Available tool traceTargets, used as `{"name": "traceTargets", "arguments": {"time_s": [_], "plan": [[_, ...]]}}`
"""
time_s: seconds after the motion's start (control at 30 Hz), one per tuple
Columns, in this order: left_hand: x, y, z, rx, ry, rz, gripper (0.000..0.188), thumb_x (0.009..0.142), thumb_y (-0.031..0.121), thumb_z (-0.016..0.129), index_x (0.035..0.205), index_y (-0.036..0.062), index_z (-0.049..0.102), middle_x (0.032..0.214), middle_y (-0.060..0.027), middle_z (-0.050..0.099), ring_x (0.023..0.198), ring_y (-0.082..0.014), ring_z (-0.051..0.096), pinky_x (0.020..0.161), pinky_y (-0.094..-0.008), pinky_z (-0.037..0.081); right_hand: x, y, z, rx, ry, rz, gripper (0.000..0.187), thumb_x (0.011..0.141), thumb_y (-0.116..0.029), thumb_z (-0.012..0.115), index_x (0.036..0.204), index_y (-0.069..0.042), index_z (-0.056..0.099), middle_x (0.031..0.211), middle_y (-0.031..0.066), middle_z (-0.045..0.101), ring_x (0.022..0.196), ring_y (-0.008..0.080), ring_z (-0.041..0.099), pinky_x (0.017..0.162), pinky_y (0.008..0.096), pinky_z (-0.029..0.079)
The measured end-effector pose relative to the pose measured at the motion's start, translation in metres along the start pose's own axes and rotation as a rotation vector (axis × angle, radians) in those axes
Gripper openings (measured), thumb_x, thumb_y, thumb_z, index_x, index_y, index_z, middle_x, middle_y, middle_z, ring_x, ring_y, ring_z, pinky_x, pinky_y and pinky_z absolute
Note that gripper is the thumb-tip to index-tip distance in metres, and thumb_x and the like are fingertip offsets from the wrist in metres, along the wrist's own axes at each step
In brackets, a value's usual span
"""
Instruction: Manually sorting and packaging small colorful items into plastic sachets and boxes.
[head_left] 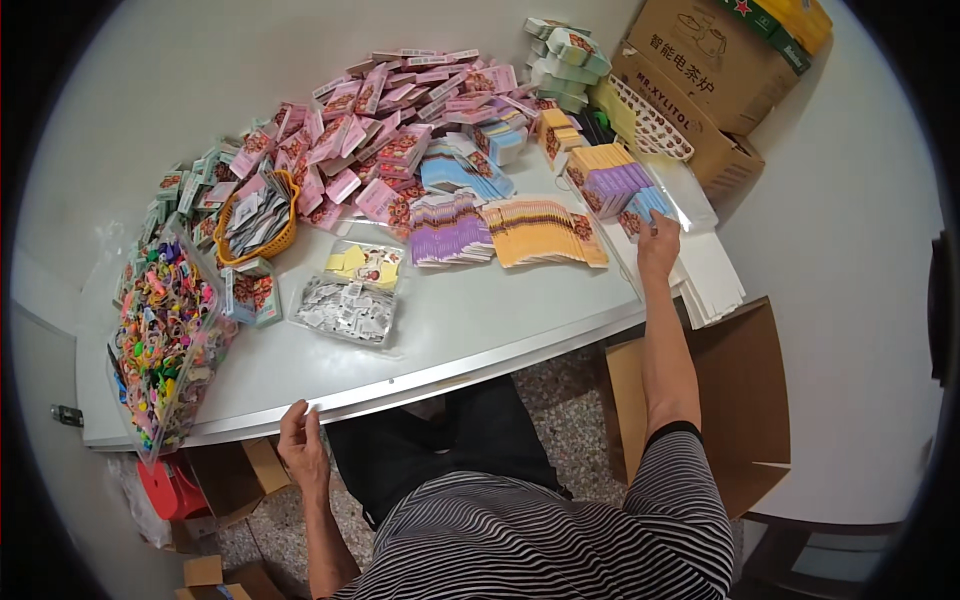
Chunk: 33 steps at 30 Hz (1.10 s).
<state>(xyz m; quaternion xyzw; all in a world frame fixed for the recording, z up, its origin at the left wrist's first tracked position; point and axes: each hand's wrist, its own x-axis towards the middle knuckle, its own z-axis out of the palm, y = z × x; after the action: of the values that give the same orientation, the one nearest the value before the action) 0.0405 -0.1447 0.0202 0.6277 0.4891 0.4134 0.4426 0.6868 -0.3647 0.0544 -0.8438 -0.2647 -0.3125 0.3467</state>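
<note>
My right hand (658,246) reaches to the right end of the table, its fingers pinched at the near edge of a blue packet (640,206) in a row of packets. Behind the blue ones in that row stand purple packets (612,186) and yellow-orange ones. My left hand (304,446) hovers at the table's front edge, fingers loosely bent, thumb apart, with nothing in it. Fanned rows of purple packets (448,230) and orange packets (545,230) lie left of my right hand. Blue packets (462,168) lie behind them.
Pink boxes (350,130) are heaped at the back. A yellow basket (283,238) holds small sachets. A clear tub (350,308) contains slips, and a bin (165,350) colourful trinkets. Cartons (715,60) stand at the back right; an open carton (735,390) is below the table's right end.
</note>
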Motion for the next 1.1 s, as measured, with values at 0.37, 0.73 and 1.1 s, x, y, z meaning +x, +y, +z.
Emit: {"name": "traceTargets", "arguments": {"time_s": [0.37, 0.73, 1.1], "plan": [[0.034, 0.026, 0.01, 0.041, -0.023, -0.073, 0.022, 0.096, 0.016, 0.069, 0.11, -0.0016, 0.069, 0.089, -0.0039, 0.068, 0.078, -0.0089, 0.06, 0.068, -0.0225, 0.048, -0.007, -0.187, 0.054, 0.427, -0.37, -0.204, 0.041, 0.094, -0.024, 0.064, 0.126, 0.001, 0.059, 0.119, 0.0243, 0.064, 0.11, 0.0408, 0.061, 0.095, 0.0469, 0.048], [0.05, 0.03, -0.01, -0.044, -0.052, -0.208, 0.024, 0.095, 0.021, 0.071, 0.11, 0.002, 0.071, 0.083, -0.0011, 0.068, 0.068, -0.0069, 0.061, 0.049, -0.0208, 0.046, 0.001, -0.226, 0.152, 0.157, -0.654, -0.276, 0.038, 0.1, -0.032, 0.055, 0.123, -0.003, 0.057, 0.109, 0.0272, 0.066, 0.1, 0.0462, 0.063, 0.087, 0.0537, 0.05], [0.028, 0.016, -0.03, -0.221, 0.322, -0.11, 0.027, 0.098, 0.014, 0.066, 0.12, -0.0022, 0.064, 0.096, -0.0081, 0.069, 0.073, -0.0115, 0.063, 0.063, -0.025, 0.055, -0.03, -0.296, 0.075, 0.231, -0.213, -0.318, 0.007, 0.09, -0.011, 0.064, 0.093, -0.005, 0.064, 0.086, 0.0166, 0.07, 0.075, 0.0368, 0.069, 0.066, 0.0464, 0.055]]}}
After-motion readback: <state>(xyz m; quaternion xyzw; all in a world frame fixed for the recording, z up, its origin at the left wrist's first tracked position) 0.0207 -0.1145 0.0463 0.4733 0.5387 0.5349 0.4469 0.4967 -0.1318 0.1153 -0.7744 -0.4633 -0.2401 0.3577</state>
